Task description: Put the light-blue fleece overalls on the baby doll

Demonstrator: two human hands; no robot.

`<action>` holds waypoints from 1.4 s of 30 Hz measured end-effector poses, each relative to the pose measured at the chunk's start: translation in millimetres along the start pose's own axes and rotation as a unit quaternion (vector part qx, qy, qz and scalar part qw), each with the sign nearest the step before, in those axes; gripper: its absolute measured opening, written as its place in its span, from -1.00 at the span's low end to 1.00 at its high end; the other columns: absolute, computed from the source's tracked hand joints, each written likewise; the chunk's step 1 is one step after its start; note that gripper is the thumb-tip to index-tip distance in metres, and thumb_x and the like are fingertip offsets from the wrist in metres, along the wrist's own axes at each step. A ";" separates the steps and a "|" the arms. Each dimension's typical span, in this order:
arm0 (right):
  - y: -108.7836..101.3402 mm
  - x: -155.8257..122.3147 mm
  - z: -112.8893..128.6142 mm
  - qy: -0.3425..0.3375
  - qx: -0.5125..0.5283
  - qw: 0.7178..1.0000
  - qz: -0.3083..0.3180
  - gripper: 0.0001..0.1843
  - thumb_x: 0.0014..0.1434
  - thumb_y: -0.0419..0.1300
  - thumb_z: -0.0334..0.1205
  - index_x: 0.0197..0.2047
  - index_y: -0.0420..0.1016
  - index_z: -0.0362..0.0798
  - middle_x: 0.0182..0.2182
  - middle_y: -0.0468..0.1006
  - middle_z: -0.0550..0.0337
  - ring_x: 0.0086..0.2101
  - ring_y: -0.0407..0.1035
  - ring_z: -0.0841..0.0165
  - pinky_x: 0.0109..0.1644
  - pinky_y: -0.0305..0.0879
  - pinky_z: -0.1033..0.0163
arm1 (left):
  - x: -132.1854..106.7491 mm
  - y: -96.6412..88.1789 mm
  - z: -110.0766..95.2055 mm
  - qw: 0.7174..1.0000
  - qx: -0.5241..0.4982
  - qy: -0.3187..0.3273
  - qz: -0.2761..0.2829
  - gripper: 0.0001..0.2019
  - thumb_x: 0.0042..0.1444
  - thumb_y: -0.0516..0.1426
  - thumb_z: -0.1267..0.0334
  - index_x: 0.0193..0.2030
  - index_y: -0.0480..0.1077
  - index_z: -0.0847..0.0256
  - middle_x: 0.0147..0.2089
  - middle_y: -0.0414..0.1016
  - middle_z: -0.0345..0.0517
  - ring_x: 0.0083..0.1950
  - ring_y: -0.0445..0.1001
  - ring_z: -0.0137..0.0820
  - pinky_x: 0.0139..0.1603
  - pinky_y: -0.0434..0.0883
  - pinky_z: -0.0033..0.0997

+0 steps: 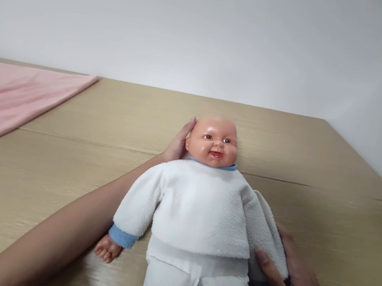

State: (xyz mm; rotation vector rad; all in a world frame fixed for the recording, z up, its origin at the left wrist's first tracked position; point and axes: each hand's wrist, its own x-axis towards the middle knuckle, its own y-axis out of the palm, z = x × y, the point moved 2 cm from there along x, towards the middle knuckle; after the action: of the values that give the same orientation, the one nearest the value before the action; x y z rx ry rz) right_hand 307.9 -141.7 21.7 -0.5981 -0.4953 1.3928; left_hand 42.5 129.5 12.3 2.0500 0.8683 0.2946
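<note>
A baby doll [203, 206] in a white fleece top with blue cuffs and white trousers lies on its back on the wooden table [66, 168], head away from me. My left hand [178, 143] cups the side of the doll's bald head, fingers curved against it. My right hand [294, 283] is closed on the doll's sleeve at the lower right, thumb on top of the white fleece. The doll's other bare hand sticks out of a blue cuff at the lower left.
A pink cloth [8, 98] lies spread at the table's far left. A plain white wall rises behind the table, and the table's right edge runs along it.
</note>
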 end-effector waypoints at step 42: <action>0.4 -0.2 -9.6 -0.087 -0.093 0.992 -0.026 -0.38 0.55 0.14 0.26 0.54 0.39 0.26 0.38 0.65 -0.05 0.31 0.62 -0.16 0.25 0.74 -0.28 | -0.4 8.0 0.4 0.976 0.093 0.143 -0.138 -0.52 0.22 0.41 -0.22 -0.11 0.67 0.22 -0.02 0.83 0.09 0.30 0.69 0.12 0.44 0.52 0.00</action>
State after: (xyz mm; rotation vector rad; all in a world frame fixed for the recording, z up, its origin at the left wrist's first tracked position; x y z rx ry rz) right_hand 313.8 -142.8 14.2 -0.6120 -0.7815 1.3647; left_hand 46.1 126.0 18.5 2.0518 1.3886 0.3713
